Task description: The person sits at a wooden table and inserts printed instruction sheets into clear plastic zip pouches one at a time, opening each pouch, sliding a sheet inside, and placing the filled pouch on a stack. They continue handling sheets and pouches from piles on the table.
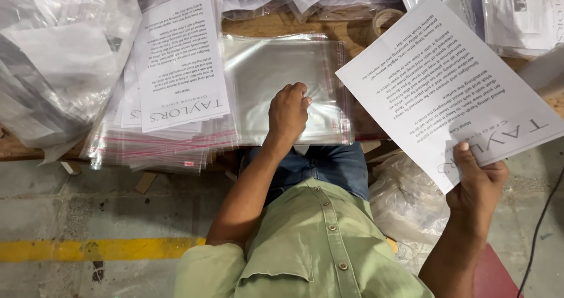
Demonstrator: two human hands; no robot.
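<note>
- Holding a white printed paper sheet (449, 92) up in the right hand (477, 183), thumb over the lower edge and fingers closed behind it; sheet is clear of the bench, tilted, off to the right of the stacks.
- Left hand (288, 113) rests knuckles-up on a stack of clear, flat, rectangular plastic sleeves (264, 78); fingers curled down at the top sleeve, though whether they pinch it or only press it cannot be told.
- Judged progress: the sheet in hand is not yet inside any sleeve. Top sleeve looks empty.
- To the left, a pile of red-striped clear sleeves with white printed sheets in them (170, 98) lies touching the empty stack; reads as finished work, a fair number done.
- How many empty sleeves are left cannot be counted; the stack looks thick, so a good share seems to remain.
- Surface: rough brown wooden bench top (282, 25), mostly covered. A roll of tan tape (385, 19) sits near the back, partly behind the held sheet.
- Crumpled clear plastic bags of stock (53, 57) are heaped at far left; more bagged papers run along the back edge.
- Room: grey concrete floor (70, 207) with a worn yellow painted line (88, 249). Crumpled clear bag lies on the floor beside the person's right side. Black cable at right edge.
</note>
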